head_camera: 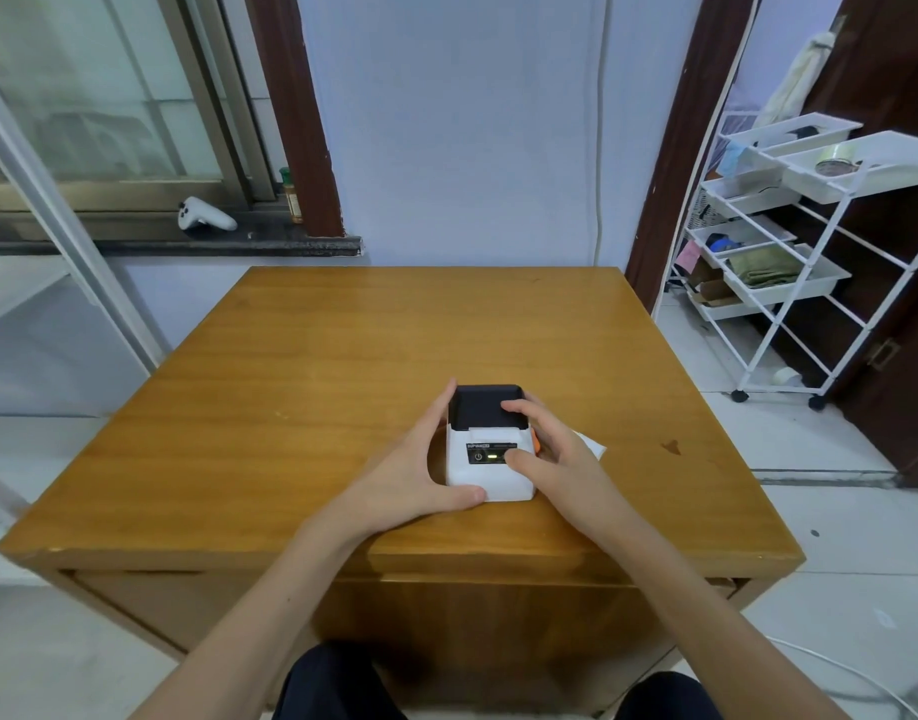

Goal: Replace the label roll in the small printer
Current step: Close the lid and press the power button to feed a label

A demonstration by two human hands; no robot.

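The left hand (415, 459) cups the left side of the small white label printer with a black lid (490, 444): its fingers lie together along the printer's left wall and its thumb presses the front lower corner. The right hand (550, 449) covers the printer's right side, fingers loosely curled, with fingertips resting on the black lid and the thumb laid across the front panel beside a lit green light. This hand hides most of the right wall; only a sliver of an orange part (535, 443) shows between the fingers, and what it is cannot be told. A white scrap or strip (592, 445) pokes out from behind the right hand, mostly hidden, so its shape is unclear. The printer sits near the front middle of the brown wooden table (342, 356). Beyond, a white game controller (206, 214) lies on the dark windowsill, and a white wire trolley with trays (789, 241) stands to the right, partly cut off.
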